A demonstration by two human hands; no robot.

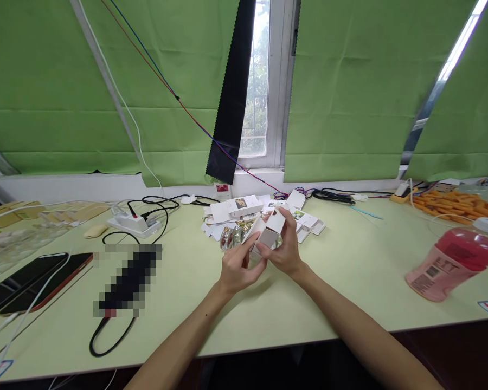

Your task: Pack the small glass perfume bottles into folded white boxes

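Between my two hands is a small white carton [269, 232], held up above the table and tilted, one end facing me. My left hand [241, 266] grips its lower left side, fingers closed round it. On the right side, the fingers and thumb of my right hand [285, 250] are closed on the same carton. Just behind it lies a pile of flat and folded white cartons [244, 206], some with small printed pictures. Several shiny silver packets [231, 237] lie at the pile's near left edge, partly hidden by my hands.
A pink drink bottle [447, 262] stands at the right, near orange pieces [447, 205]. To the left are a white power strip [134, 223], phones [32, 284] and a pixelated dark object [128, 279] with a cable. Black cables [333, 195] run along the back wall.
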